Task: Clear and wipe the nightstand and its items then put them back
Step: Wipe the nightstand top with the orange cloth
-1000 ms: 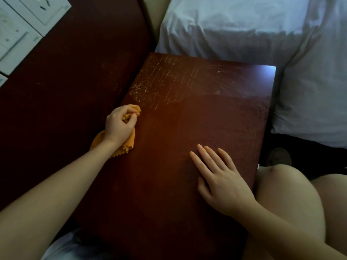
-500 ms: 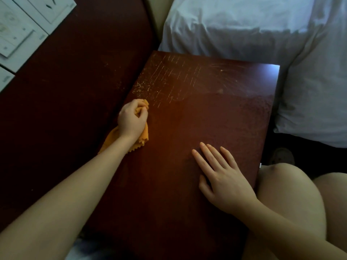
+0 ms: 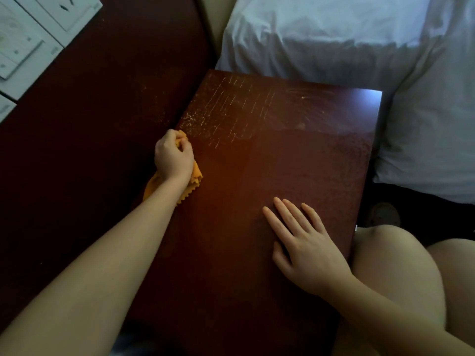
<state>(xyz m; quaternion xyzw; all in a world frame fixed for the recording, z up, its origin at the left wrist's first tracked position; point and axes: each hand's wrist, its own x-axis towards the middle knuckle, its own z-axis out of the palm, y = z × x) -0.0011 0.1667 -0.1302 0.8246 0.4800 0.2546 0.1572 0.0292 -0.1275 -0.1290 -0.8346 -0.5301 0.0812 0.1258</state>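
- Nightstand (image 3: 270,201): bare top, nothing on it; it sits between the dark panel (image 3: 90,150) on the left and the bed (image 3: 334,34) on the far and right sides. We read this as clearing done and wiping under way; put-back not started.
- Change, left side: over the last second the left hand (image 3: 173,156) with the cloth (image 3: 196,176) went from the left edge rightward onto the top, then back toward the edge and a bit farther up. That looks like short back-and-forth strokes along the left edge, creeping toward the far corner.
- Left hand fingers: curled tight, bunching the orange cloth; part of the cloth sticks out under the wrist, touching the top.
- Just ahead of the cloth: pale streaks and specks (image 3: 231,111) on the far-left part of the top. Not reached yet, so we judge that patch as the next work.
- Right hand (image 3: 305,245): has not moved in the last second; flat, palm down on the near-right part, fingers straight and slightly spread, holding nothing. Probably bracing.
- Hard to tell: dim light, so we can't say whether the streaks are dust, residue or scratches.
- Hidden: the removed items are out of frame; the nightstand front and near edge are cut off or covered by arms and a knee (image 3: 385,253).
- Top left: white wall plates (image 3: 38,34), partly cropped; detail unreadable.
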